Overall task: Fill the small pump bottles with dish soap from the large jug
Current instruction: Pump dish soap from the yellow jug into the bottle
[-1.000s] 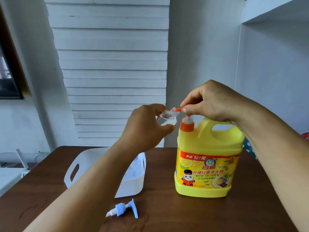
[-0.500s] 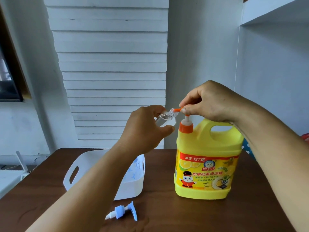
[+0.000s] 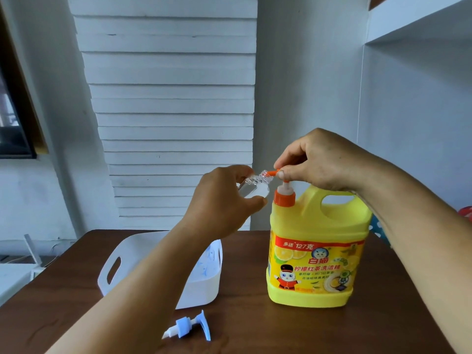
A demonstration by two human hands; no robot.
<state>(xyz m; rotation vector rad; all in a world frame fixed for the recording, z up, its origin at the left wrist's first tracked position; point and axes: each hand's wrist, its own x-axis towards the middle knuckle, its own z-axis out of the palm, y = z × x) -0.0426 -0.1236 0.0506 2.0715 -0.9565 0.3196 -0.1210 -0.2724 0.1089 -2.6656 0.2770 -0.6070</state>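
A large yellow dish soap jug [image 3: 316, 254] with an orange pump [image 3: 283, 192] stands on the brown table [image 3: 255, 328]. My right hand [image 3: 321, 159] rests on top of the pump head, fingers closed over it. My left hand [image 3: 224, 203] holds a small clear bottle [image 3: 76, 186] tilted, its open threaded neck touching the orange nozzle tip. Most of the small bottle is hidden by my fingers. A blue and white pump cap [image 3: 189, 325] lies loose on the table near the front.
A white plastic basket [image 3: 120, 264] with cut-out handles sits left of the jug, holding several blue-capped items partly hidden by my left arm. A white slatted wall is behind the table. Something red and blue shows at the table's right edge [image 3: 467, 213].
The view has shifted slightly. Both hands stay in place with the small bottle's neck at the nozzle; the pump head looks a little higher than before.
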